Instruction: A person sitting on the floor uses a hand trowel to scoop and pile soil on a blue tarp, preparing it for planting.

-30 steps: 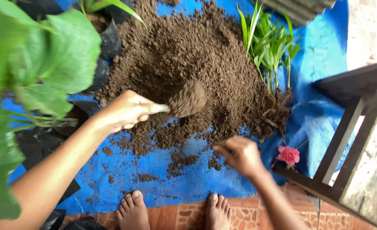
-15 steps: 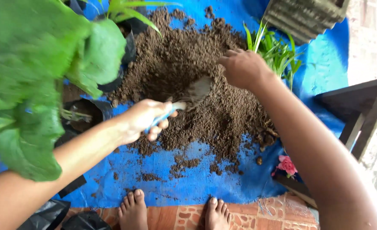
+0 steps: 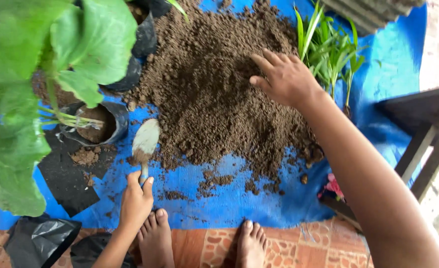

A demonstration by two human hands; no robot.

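Head view: your left hand [image 3: 136, 198] clamps trowel [image 3: 144, 144] handle, lower centre-left, blade flat on blue tarp [image 3: 229, 203] beside soil heap [image 3: 214, 84]; right hand [image 3: 284, 79] open, fingers spread, pressing heap's upper right edge.

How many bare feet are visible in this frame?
2. The left foot rests on the tiled floor at the blue tarp's near edge, beside the left hand; the right foot is further right on the tiles.
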